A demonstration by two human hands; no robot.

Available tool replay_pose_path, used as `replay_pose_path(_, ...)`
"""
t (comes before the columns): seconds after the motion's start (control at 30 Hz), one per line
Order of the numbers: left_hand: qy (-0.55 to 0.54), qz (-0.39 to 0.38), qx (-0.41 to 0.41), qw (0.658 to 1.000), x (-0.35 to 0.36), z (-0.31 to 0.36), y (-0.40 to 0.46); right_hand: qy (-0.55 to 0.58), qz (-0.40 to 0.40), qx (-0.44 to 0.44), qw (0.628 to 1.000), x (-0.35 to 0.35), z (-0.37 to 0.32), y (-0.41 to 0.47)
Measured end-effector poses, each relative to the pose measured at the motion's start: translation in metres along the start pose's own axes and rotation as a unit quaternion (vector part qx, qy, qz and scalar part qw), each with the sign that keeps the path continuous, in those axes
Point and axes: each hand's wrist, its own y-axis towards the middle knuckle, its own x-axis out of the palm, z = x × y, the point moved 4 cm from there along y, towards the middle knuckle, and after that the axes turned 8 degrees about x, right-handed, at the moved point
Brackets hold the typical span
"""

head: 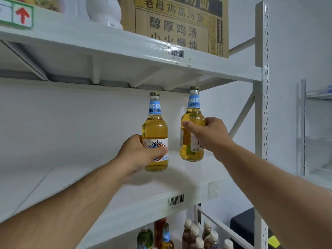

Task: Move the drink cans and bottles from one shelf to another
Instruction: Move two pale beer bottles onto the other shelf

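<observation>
Two clear glass bottles of golden drink with blue neck labels and gold caps are held upright over the white middle shelf (111, 187). My left hand (138, 153) grips the lower body of the left bottle (155, 128). My right hand (208, 133) wraps the middle of the right bottle (193, 112), which is held slightly higher, its cap close under the upper shelf (107, 44). Whether either bottle touches the shelf board is unclear. On the shelf below stand several more bottles (194, 234), green, amber and dark with pale caps.
The upper shelf carries a cardboard box (179, 26) printed with Chinese text and a white round object (104, 11). A white perforated upright post (262, 87) bounds the rack on the right. A second white rack (316, 133) stands further right by the wall.
</observation>
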Motion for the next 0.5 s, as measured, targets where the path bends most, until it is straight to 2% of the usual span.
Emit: replay_pose_path(0.5,0.041,0.027,-0.028,0.998,0.051,-0.013,0.070,0.013,-0.042,-0.004,0.999,0.019,0.026,0.108)
